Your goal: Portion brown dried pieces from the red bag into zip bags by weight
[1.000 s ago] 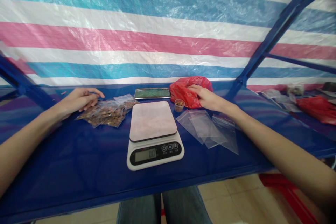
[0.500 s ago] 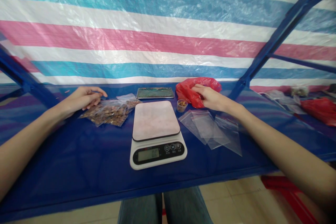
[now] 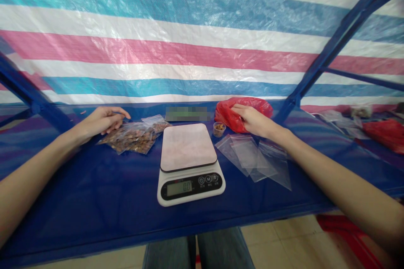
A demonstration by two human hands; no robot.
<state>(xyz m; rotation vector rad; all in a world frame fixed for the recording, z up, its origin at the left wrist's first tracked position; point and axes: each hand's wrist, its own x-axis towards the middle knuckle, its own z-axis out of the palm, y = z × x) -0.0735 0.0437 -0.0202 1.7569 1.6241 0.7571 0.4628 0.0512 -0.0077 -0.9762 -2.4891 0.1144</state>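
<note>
My right hand (image 3: 251,118) grips the near rim of a red plastic bag (image 3: 226,108), with its fingertips partly hidden in the folds. Just left of the bag is a small clear cup (image 3: 219,129) with brownish pieces in it. My left hand (image 3: 105,122) rests by the filled zip-lock bags (image 3: 134,136), fingers loosely bent and holding nothing visible. Brown pieces show through these bags. Between my hands a white kitchen scale (image 3: 189,147) has a bare platform and reads 0.0. Flat, clear zip-lock bags (image 3: 255,157) overlap to its right.
A blurred flat object (image 3: 187,114) lies behind the scale on the blue table (image 3: 110,201). Striped plastic sheeting (image 3: 176,50) hangs at the back, and blue metal bars (image 3: 328,50) slant upward at both sides. At far right lies another red bag (image 3: 383,132).
The red bag has shifted slightly right with my right hand on it, and its mouth looks a little wider. My left hand stays by the filled bags. The view has tilted slightly.
</note>
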